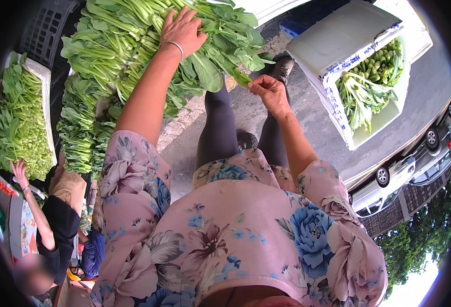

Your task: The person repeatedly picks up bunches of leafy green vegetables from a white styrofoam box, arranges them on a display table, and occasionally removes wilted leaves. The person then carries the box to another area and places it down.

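Observation:
My left hand [183,32], with a bangle at the wrist, lies spread on top of a large pile of leafy greens [106,57]. Between the thumb and fingertips of my right hand [269,92] is a green leaf [242,78], held at the pile's lower right edge. Whether that leaf is still joined to the pile I cannot tell. Long pale green stems and broad dark leaves make up the pile, which reaches from the top of the view down the left side.
A white foam box [344,57] at the right holds more stemmed greens [367,84]. Another foam tray [46,111] of greens stands far left, where another person [58,226] reaches out. A black plastic crate [47,30] is at upper left. Parked cars [394,172] line the road at right.

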The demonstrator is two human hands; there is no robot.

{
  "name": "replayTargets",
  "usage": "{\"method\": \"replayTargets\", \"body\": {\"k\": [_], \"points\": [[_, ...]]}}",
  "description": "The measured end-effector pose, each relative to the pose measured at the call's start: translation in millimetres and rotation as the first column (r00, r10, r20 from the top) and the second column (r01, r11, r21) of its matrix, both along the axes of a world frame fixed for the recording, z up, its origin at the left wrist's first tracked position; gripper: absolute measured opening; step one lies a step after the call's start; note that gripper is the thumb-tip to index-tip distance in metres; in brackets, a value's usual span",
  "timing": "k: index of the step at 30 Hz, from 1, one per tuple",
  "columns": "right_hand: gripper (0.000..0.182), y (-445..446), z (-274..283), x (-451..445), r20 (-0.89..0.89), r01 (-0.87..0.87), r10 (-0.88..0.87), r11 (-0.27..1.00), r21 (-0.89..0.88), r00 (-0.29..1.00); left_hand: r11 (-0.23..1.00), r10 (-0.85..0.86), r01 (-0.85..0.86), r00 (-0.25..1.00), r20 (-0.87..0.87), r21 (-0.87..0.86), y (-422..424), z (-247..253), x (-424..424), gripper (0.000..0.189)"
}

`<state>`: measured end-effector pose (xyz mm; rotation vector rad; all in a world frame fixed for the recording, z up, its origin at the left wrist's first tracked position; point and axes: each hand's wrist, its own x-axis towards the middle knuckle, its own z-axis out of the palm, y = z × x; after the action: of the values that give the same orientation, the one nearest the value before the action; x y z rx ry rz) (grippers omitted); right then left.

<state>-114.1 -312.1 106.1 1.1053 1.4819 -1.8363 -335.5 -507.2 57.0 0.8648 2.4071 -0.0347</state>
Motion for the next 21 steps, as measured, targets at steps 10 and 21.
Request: {"method": "replayTargets", "body": {"k": [10,21], "points": [[0.008,28.6,87.7,-6.7,-0.240,0.177,-0.239,0.951,-0.253,0.941,0.966,0.122,-0.119,0.992,-0.001,0.229,2.8,12.1,4.7,0.034],[0.010,1.2,171.9,-65.4,-0.354,0.038,-0.322,0.784,-0.620,0.878,0.466,0.120,-0.697,0.660,0.742,0.545,-0.9,123.9,133.4,0.076]]}}
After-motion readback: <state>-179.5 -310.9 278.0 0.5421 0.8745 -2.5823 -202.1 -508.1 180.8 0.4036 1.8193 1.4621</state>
